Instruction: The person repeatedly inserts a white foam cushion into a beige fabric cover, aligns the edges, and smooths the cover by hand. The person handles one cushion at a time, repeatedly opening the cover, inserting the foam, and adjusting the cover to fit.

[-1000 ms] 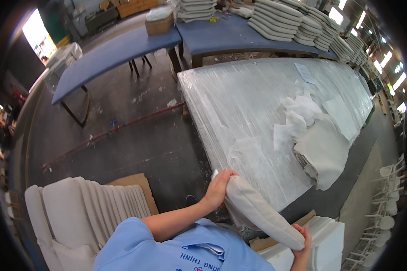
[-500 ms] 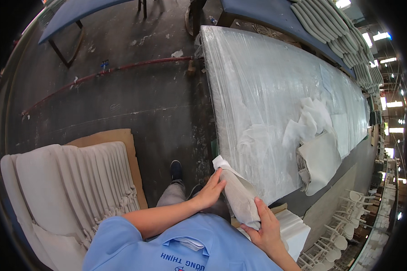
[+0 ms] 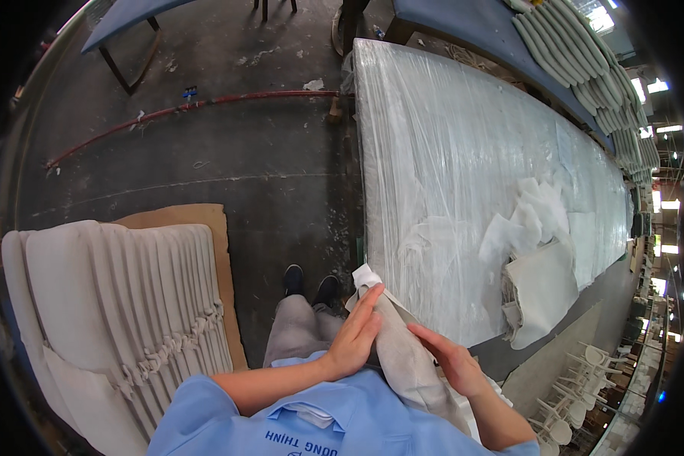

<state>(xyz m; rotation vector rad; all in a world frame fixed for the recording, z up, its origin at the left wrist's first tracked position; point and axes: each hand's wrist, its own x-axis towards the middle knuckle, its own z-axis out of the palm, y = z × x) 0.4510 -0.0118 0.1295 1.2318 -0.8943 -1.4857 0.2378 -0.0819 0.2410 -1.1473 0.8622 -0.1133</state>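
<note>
A long, padded piece in light grey fabric [image 3: 404, 357] lies slantwise before my body, its near end against my shirt. White material [image 3: 365, 277] pokes out of the far end, where the fabric edge stands loose. My left hand [image 3: 357, 333] rests along the left side near that end, fingers straight and flat against the fabric. On the other side my right hand [image 3: 450, 359] touches the upper right edge with its fingertips, the fingers stretched out. Its thumb is hidden. Neither hand is wrapped round the piece.
A plastic-wrapped table [image 3: 433, 152] stands ahead to the right, bearing white scraps [image 3: 536, 209] and folded grey fabric [image 3: 539, 289]. Padded grey pieces [image 3: 121, 281] stand in a row at left on cardboard [image 3: 219, 220]. A red hose [image 3: 205, 105] crosses the floor. Chair frames [image 3: 577, 395] stand at lower right.
My right hand has left the near end of the padded piece and moved up along its right side, its fingers straightened. The piece has come closer to my body. My left hand lies flatter.
</note>
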